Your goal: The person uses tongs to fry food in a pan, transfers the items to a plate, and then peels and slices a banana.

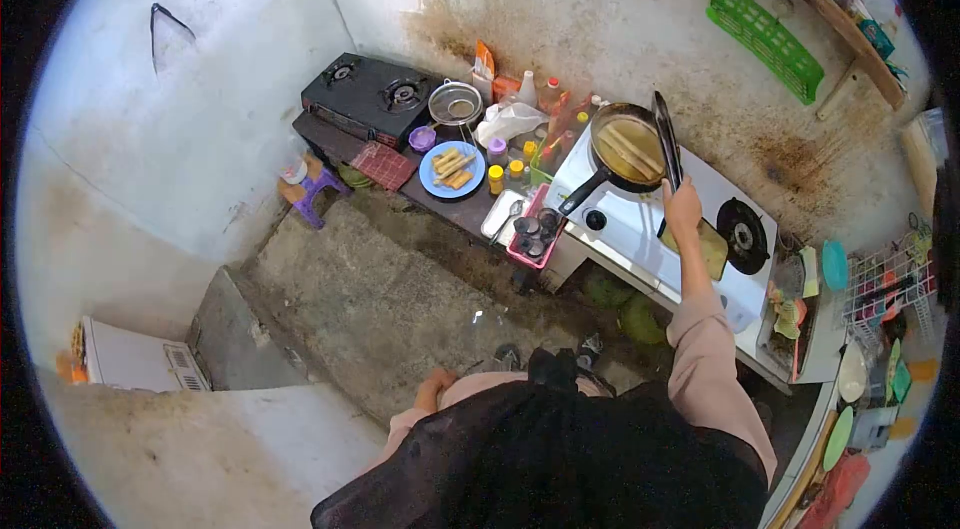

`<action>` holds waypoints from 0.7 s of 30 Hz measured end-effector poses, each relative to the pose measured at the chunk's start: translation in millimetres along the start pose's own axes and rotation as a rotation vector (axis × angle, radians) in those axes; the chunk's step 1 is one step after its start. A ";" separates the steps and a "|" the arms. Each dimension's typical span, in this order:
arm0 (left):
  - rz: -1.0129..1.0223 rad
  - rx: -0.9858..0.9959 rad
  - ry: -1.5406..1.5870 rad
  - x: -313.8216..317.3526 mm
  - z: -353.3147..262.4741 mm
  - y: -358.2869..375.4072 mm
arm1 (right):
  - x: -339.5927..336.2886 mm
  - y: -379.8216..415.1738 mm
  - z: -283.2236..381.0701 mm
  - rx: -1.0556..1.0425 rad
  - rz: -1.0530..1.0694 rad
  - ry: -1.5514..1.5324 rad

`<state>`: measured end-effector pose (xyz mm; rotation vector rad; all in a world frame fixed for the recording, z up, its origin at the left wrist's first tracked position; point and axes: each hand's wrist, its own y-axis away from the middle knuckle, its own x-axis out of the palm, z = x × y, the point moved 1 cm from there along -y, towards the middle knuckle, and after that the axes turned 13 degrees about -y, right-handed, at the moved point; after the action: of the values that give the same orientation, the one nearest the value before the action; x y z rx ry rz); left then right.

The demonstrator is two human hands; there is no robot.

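Note:
My right hand point(683, 209) is closed around the lower end of long black tongs point(667, 134), which reach up over the right rim of a frying pan point(603, 161). Long pale rolls point(630, 151) lie in the pan's yellowish oil. The pan sits on the left burner of a white gas stove point(640, 231), its black handle pointing down-left. Beside my leg, low in the view, my left hand point(433, 389) rests with nothing visible in it, fingers loosely extended. Left of the stove, a blue plate point(430, 182) bears several browned rolls point(455, 167).
A metal strainer point(455, 104), bottles and jars point(497, 179) crowd the counter near a black two-burner stove point(370, 94). A pink basket point(520, 247) stands left of the white stove. A dish rack point(885, 294) is on the right, and a purple stool point(318, 197) at the left.

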<state>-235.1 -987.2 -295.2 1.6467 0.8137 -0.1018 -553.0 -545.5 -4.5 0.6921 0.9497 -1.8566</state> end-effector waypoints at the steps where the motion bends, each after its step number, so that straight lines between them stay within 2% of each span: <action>1: 0.010 0.002 -0.007 6.9 5.0 1.2 | 0.2 1.1 1.1 -0.014 0.073 0.052; 3: 0.050 -0.022 -0.054 7.1 7.9 -0.2 | 0.3 -3.5 3.8 -0.034 0.209 0.148; 4: 0.059 -0.031 -0.075 -2.6 4.6 -1.6 | 1.1 -1.1 5.2 -0.009 0.125 0.101; 5: 0.074 0.092 -0.191 -10.6 1.6 -0.5 | 4.1 -1.2 8.9 0.008 0.040 0.052; 6: 0.043 0.076 -0.133 8.3 20.3 -27.1 | 6.6 0.1 11.3 0.026 -0.041 0.003; 8: -0.022 0.052 -0.018 43.1 55.0 -76.8 | 11.6 -4.6 7.5 0.014 0.159 0.122; 9: -0.029 0.037 -0.012 47.1 59.2 -78.1 | 12.8 -4.9 4.2 0.010 0.257 0.181; 12: 0.001 -0.007 -0.010 36.5 56.5 -59.2 | 8.4 10.2 26.2 0.068 -0.020 -0.039; 15: 0.020 -0.043 -0.005 27.8 54.5 -40.7 | 10.7 8.2 23.2 0.093 0.200 0.118; 18: 0.007 -0.071 0.007 22.0 52.9 -33.5 | 13.1 12.4 27.2 0.131 -0.003 -0.059; 21: -0.023 -0.122 0.066 19.6 49.4 -34.5 | 21.2 7.6 16.2 0.083 0.199 0.053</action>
<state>-221.6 -1022.0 -346.5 1.5327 0.8723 -0.0134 -556.4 -571.1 -14.5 0.8582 0.8097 -1.7169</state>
